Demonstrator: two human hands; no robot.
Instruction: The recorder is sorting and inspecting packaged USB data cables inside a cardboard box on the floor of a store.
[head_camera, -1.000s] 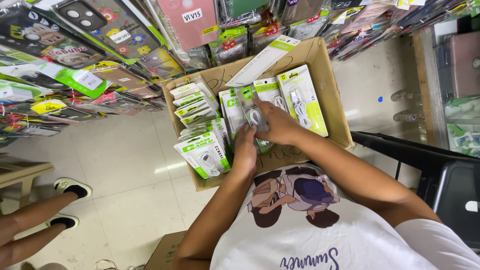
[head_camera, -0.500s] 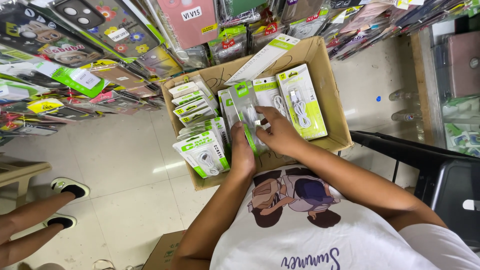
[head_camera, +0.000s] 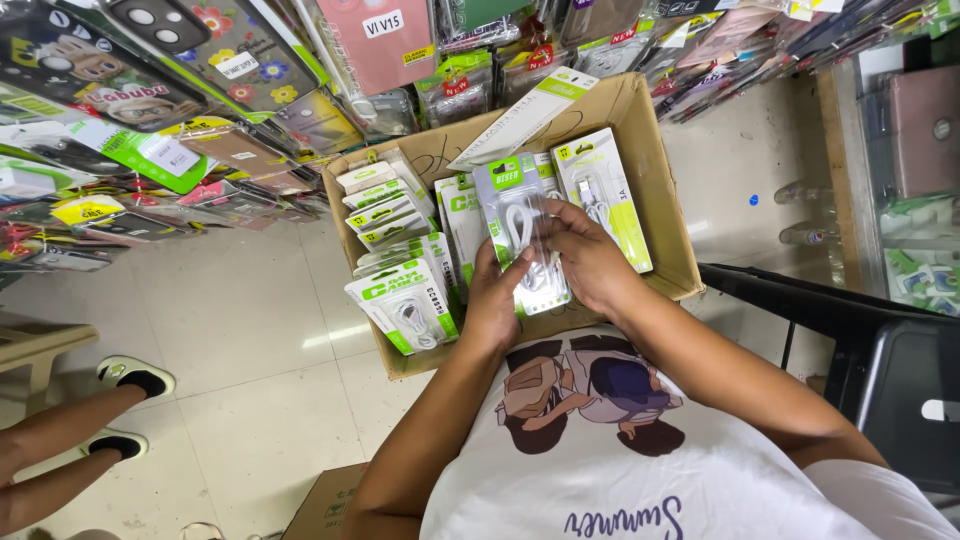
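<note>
Both hands hold one clear, green-topped cable packet (head_camera: 520, 225) with a coiled white cable inside, upright above a cardboard box (head_camera: 650, 140). My left hand (head_camera: 497, 300) grips its lower left edge. My right hand (head_camera: 585, 260) wraps its lower right side, fingers across the front. The box holds rows of similar green and white cable packets (head_camera: 405, 295) on the left and another packet (head_camera: 605, 195) to the right of my hands.
Phone cases in packets (head_camera: 200, 60) hang on racks along the top and left. A long white box (head_camera: 525, 115) leans in the carton's back. Another person's legs and shoes (head_camera: 120, 385) are at lower left. A dark chair (head_camera: 890, 370) stands at right. A smaller carton (head_camera: 330, 505) sits on the floor.
The cable packet has been lifted higher and turned more upright, face toward me. Both hands have shifted slightly with it; the view has tilted a little.
</note>
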